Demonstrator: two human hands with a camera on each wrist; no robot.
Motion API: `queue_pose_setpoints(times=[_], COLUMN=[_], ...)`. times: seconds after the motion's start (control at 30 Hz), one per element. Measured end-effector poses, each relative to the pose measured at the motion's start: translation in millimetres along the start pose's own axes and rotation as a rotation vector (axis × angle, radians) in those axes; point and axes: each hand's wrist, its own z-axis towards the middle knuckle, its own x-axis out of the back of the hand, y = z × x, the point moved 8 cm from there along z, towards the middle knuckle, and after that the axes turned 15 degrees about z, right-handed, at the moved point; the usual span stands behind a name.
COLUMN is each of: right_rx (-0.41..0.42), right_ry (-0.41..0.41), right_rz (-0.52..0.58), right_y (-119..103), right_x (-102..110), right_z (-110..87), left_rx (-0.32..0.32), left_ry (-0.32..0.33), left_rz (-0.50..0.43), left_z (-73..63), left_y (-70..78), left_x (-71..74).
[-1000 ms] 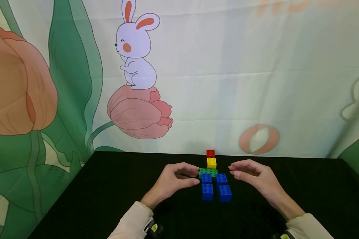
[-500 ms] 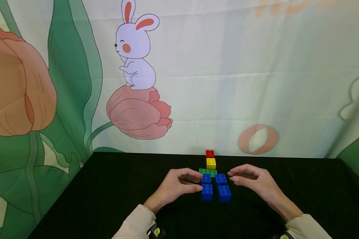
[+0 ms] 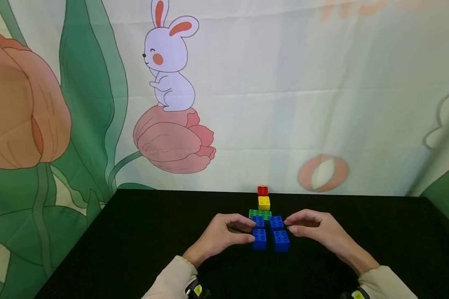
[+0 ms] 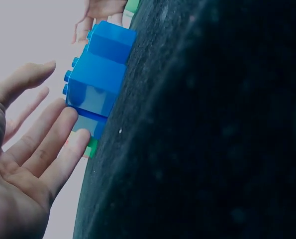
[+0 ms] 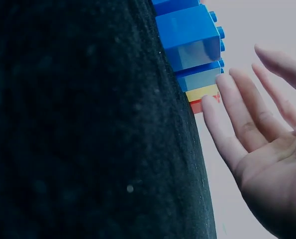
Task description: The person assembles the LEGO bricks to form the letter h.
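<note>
Blue toy bricks stand in two columns on the black table, a near left one (image 3: 259,239), a near right one (image 3: 281,241), a far left one (image 3: 259,222) and a far right one (image 3: 276,223). Behind them lie a green brick (image 3: 260,214), a yellow brick (image 3: 263,203) and a red brick (image 3: 262,191). My left hand (image 3: 224,234) is beside the left column, fingertips right at its side, fingers extended in the left wrist view. On the other side my right hand (image 3: 318,226) has its fingertips close to the far right brick, its fingers loosely extended.
The black cloth-covered table (image 3: 134,249) reaches back to a hanging printed curtain (image 3: 262,104) with a rabbit and tulips. The red brick lies nearest the table's back edge.
My left hand has moved right and a little nearer me, up to the left blue bricks. My right hand has shifted slightly left and nearer. The bricks keep their places.
</note>
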Motion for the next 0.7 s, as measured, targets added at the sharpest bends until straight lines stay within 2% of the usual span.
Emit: queue_pose_setpoints(times=[0.17, 0.5, 0.7], right_rx=[-0.033, -0.079, -0.093], right_ry=[-0.024, -0.081, -0.121], right_rz=[-0.048, -0.105, -0.112], right_y=[3.7, 14.5, 16.1], right_x=[-1.5, -3.2, -6.6], right_z=[1.7, 3.3, 3.4], left_rx=[-0.006, 0.076, 0.096], left_ry=[-0.019, 0.007, 0.000], left_rz=[0.017, 0.008, -0.008], left_z=[0.7, 0.7, -0.5], left_y=[-4.6, -9.9, -13.6], left_x=[-2.3, -6.7, -9.6])
